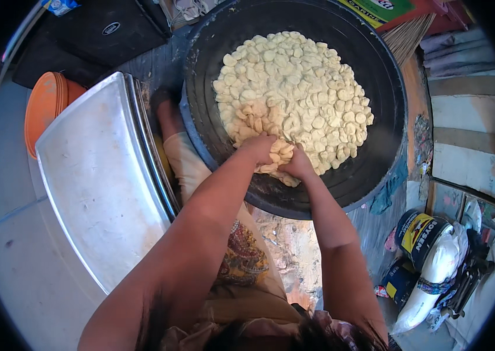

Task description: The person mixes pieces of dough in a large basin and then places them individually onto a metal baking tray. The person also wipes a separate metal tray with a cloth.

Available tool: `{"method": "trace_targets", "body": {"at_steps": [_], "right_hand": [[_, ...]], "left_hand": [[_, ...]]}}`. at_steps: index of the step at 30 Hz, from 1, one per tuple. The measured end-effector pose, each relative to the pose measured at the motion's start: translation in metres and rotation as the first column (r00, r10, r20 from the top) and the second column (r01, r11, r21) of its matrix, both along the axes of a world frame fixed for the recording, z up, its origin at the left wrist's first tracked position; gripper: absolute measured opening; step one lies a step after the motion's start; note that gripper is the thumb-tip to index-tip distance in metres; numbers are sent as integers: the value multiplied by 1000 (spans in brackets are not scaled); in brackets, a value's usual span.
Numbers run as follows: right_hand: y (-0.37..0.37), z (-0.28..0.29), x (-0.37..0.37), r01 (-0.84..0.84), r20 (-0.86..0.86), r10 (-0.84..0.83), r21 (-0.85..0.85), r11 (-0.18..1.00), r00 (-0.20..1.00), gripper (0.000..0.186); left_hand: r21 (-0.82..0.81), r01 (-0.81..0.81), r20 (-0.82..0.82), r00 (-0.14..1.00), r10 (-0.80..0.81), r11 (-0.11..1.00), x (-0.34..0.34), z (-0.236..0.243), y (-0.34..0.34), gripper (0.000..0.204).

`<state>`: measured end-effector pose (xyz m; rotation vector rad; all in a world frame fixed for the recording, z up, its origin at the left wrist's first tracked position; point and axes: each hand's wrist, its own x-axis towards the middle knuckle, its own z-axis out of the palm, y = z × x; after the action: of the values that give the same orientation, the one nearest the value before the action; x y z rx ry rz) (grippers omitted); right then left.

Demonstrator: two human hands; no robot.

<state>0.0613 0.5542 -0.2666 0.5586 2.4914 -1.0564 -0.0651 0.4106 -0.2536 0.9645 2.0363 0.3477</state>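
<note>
A wide black tub [376, 64] holds a broad heap of small, pale dough pieces [311, 99], mostly rounded and flattened. Both my arms reach in over the tub's near side. My left hand [259, 148] and my right hand [299, 164] face each other, fingers curled round a clump of dough pieces [281, 152] between them. Pieces just beyond my left hand look more tan and loosely tumbled than the paler layer to the right. Some fingertips are hidden in the dough.
Left of the tub lean stacked metal trays [101, 181], with orange plastic pots [48, 108] behind them and a black case [92, 41] farther back. To the right stand dark paint buckets [423, 234] beside a white plastic bag [434, 269]. A stick broom [409, 38] lies beyond the tub's far rim.
</note>
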Motion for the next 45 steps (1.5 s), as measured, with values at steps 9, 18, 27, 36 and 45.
{"method": "trace_targets", "body": {"at_steps": [9, 18, 27, 36, 45], "right_hand": [[12, 66, -2, 364, -354, -464, -314, 877, 812, 71], [-68, 268, -47, -15, -716, -77, -121, 993, 694, 63], [-312, 311, -42, -580, -595, 521, 109, 807, 612, 71], [-331, 322, -71, -809, -288, 812, 167, 564, 507, 80], [-393, 295, -126, -808, -279, 838, 247, 535, 469, 59]], "left_hand": [[435, -248, 18, 964, 267, 865, -9, 96, 14, 66], [714, -307, -106, 841, 530, 629, 0, 269, -99, 66], [653, -600, -205, 447, 871, 462, 105, 289, -365, 75], [665, -581, -83, 567, 819, 469, 120, 256, -445, 52], [684, -557, -83, 581, 810, 470, 52, 270, -471, 19]]}}
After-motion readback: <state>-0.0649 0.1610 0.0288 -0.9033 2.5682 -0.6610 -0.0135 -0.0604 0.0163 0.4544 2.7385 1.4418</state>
